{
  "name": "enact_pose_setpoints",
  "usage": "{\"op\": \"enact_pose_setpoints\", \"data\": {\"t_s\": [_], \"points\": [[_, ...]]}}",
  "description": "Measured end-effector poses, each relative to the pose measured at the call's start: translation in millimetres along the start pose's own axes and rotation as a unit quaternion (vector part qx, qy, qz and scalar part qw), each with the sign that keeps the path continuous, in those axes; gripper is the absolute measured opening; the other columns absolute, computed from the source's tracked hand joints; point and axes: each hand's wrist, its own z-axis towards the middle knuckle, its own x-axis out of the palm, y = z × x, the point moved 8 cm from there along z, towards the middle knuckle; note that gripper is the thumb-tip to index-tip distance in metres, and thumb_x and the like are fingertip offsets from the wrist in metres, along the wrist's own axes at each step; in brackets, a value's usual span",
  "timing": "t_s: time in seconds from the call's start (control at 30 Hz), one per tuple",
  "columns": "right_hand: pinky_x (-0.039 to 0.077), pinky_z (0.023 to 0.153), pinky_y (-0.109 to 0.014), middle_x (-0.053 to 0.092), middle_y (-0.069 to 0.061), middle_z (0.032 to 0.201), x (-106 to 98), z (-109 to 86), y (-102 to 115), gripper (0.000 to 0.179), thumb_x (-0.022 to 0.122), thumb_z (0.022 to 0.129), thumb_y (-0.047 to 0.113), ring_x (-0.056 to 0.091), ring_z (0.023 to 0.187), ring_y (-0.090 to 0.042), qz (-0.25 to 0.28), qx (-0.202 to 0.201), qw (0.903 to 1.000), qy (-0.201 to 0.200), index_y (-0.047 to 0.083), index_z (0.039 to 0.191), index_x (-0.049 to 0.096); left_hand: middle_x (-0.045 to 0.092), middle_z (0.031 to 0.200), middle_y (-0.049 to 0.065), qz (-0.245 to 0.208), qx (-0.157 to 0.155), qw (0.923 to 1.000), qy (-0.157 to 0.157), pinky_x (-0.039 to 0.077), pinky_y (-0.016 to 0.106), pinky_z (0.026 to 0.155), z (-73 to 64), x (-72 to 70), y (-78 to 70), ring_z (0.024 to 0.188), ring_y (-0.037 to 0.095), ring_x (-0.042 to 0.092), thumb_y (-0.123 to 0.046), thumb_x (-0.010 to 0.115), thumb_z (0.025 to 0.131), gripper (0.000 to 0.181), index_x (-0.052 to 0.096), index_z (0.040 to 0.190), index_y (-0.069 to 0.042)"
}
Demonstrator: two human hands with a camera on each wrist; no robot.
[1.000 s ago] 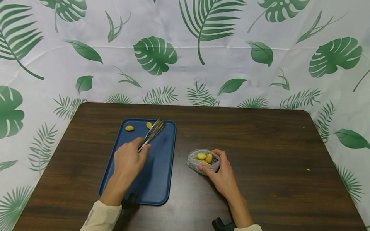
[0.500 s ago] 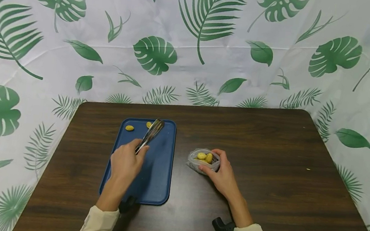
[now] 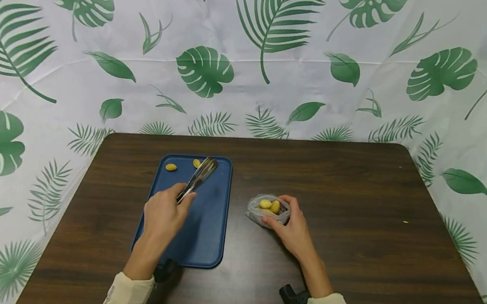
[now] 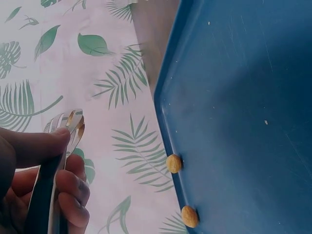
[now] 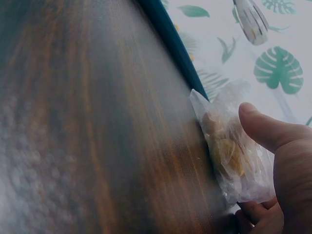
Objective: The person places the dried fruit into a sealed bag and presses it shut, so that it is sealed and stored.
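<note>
My left hand (image 3: 166,212) curls round the metal tongs (image 3: 206,168); my half-open right hand (image 3: 293,230) pinches the plastic bag (image 3: 257,217), probably light, limp and slippery, best held by its rim (image 3: 269,197).

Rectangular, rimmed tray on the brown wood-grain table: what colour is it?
The rectangular, rimmed tray is dark blue; the head view shows it best.
</note>
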Motion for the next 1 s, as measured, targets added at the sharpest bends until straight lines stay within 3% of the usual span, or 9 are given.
{"op": "enact_pose_setpoints", "data": {"t_s": [0.53, 0.77, 1.0], "points": [[0.044, 0.102, -0.054, 0.061, -0.015, 0.133, 0.3, 0.7, -2.1, 0.073, 0.082, 0.088, 0.044, 0.059, 0.118, -0.033, -0.001, 0.003, 1.0, -0.002, 0.016, 0.143, 0.043, 0.078, 0.086, 0.015, -0.008, 0.023, 0.9997, 0.004, 0.053, 0.055, 0.064, 1.4, 3.7, -10.8, 0.069, 0.037, 0.07, -0.026, 0.077, 0.093, 0.028, 0.077, 0.112, -0.006], [0.044, 0.103, -0.054, 0.061, -0.015, 0.134, 0.0, 0.5, -2.0, 0.074, 0.082, 0.087, 0.045, 0.059, 0.119, -0.033, 0.0, 0.004, 1.0, -0.002, 0.016, 0.143, 0.043, 0.076, 0.081, 0.01, -0.015, 0.036, 0.9991, 0.017, 0.048, 0.045, 0.056, 0.8, 8.7, -19.8, 0.058, 0.024, 0.059, -0.026, 0.076, 0.093, 0.025, 0.078, 0.11, -0.008], [0.044, 0.102, -0.053, 0.061, -0.014, 0.134, 0.2, 0.0, -1.5, 0.074, 0.082, 0.088, 0.044, 0.059, 0.118, -0.032, 0.0, 0.003, 1.0, -0.002, 0.016, 0.143, 0.043, 0.073, 0.076, 0.007, -0.025, 0.057, 0.9978, 0.021, 0.042, 0.039, 0.051, 0.3, 11.6, -30.1, 0.054, 0.02, 0.053, -0.024, 0.078, 0.091, 0.021, 0.078, 0.106, -0.008]]}}
